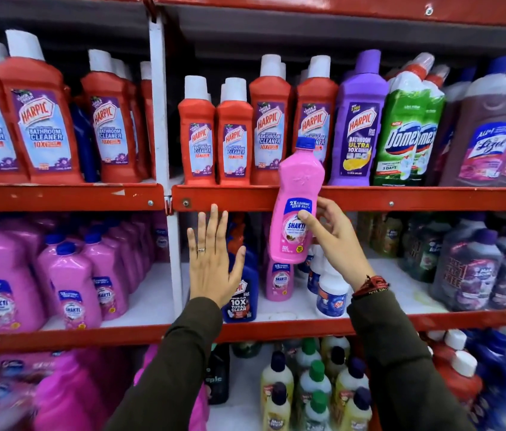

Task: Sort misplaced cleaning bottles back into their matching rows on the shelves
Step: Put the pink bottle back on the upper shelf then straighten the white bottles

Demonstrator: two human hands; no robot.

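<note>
My right hand [331, 234] grips a pink Shakti bottle [296, 194] with a blue cap, held upright in front of the red edge of the upper shelf [401, 199]. My left hand [213, 259] is raised flat with fingers spread, holding nothing, in front of a blue Harpic bottle [242, 293] on the middle shelf. Another small pink Shakti bottle [279, 283] stands on that shelf just below the held one. A row of larger pink Shakti bottles [68, 281] fills the middle shelf to the left of the white upright [171, 244].
Red Harpic bathroom cleaners [233, 135] line the upper shelf, with a purple Harpic [360, 126], green Domex [407, 129] and Lizol bottles [494, 135] to the right. White Kiwi-style bottles [332, 293] and dark Lizol bottles [469, 269] stand on the middle shelf. Yellow bottles [307, 390] fill the bottom shelf.
</note>
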